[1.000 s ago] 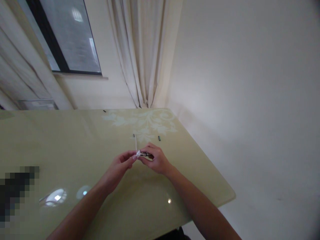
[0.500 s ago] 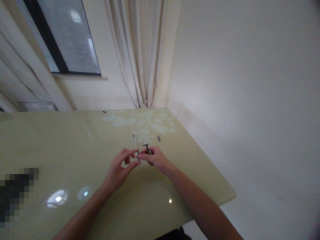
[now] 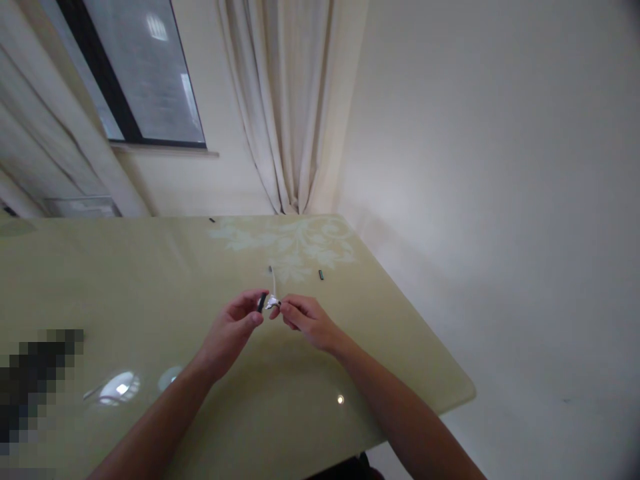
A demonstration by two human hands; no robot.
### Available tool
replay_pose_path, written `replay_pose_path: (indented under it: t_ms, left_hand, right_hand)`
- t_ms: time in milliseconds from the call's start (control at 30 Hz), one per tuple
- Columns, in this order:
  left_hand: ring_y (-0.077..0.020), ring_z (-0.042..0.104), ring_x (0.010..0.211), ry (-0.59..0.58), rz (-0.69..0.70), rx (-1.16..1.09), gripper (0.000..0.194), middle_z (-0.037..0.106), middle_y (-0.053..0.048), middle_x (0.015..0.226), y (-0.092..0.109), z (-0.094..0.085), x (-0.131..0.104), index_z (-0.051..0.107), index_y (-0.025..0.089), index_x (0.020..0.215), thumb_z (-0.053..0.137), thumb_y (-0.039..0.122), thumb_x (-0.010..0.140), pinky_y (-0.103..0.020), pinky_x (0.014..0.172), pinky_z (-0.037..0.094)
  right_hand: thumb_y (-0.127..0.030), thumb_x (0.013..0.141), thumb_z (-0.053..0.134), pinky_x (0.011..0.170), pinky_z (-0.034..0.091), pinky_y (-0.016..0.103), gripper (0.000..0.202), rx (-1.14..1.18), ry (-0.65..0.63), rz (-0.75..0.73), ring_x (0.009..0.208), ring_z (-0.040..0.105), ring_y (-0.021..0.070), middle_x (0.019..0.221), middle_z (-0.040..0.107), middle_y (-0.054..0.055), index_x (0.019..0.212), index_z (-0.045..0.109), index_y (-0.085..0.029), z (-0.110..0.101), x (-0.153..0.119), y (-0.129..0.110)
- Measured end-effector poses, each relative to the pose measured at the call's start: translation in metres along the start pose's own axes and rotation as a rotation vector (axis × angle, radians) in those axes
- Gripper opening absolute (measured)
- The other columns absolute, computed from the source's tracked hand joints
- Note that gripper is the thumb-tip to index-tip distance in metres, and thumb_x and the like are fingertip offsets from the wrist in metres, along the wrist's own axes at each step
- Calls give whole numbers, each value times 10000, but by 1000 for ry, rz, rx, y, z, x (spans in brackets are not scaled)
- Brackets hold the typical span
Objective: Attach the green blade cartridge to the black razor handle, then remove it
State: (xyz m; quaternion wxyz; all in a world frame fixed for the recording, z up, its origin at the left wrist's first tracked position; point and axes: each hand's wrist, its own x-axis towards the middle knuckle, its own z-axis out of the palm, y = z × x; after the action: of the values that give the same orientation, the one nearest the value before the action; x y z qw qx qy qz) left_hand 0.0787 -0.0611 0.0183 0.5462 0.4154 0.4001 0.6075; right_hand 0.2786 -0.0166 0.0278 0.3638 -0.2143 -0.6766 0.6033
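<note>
My left hand (image 3: 233,327) pinches a small dark rectangular piece (image 3: 261,302) upright between thumb and fingertips. Facing it from the right, my right hand (image 3: 307,320) is closed on a small shiny silver-headed tool (image 3: 273,303), its head pointing left. The fingers cover the rest of this tool, and its exact kind is unclear. A narrow gap seems to separate the head from the dark piece. Just beyond both hands, a thin white stick or cord (image 3: 273,280) with a grey end lies on the table.
Another small dark piece (image 3: 321,274) lies right of the white one on the glossy pale table (image 3: 400,360). A tiny dark item (image 3: 212,220) sits near the far edge. A blurred-out dark object (image 3: 35,380) is at left. Curtains (image 3: 280,100) and walls stand behind.
My left hand has drawn slightly left with the dark piece, away from my right fingertips. The silver tool has turned in my right hand, its head now pointing left.
</note>
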Motion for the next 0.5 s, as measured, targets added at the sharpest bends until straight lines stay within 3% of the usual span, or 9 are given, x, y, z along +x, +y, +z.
replay_pose_path:
  t_ms: [233,500]
  left_hand:
    - [-205,663,889,-64,-16,-44,489,764,-54,934,-6,-1,-1,808,235,1047,972,422,627,-366,911,497]
    - [-182,659,840,-35,-7,-28,475,763,-45,913,-7,-1,-1,805,222,1041,977,366,623,-331,859,511]
  right_hand:
    - [-638,1009,532,586,318,252,528,-103,-14,-5,611,390,106,672,434,-41,961,715,-145,4,-3,1]
    - [-631,1005,541,596,328,253,523,-148,-26,-13,617,412,110,669,448,-38,952,727,-146,3,-3,-3]
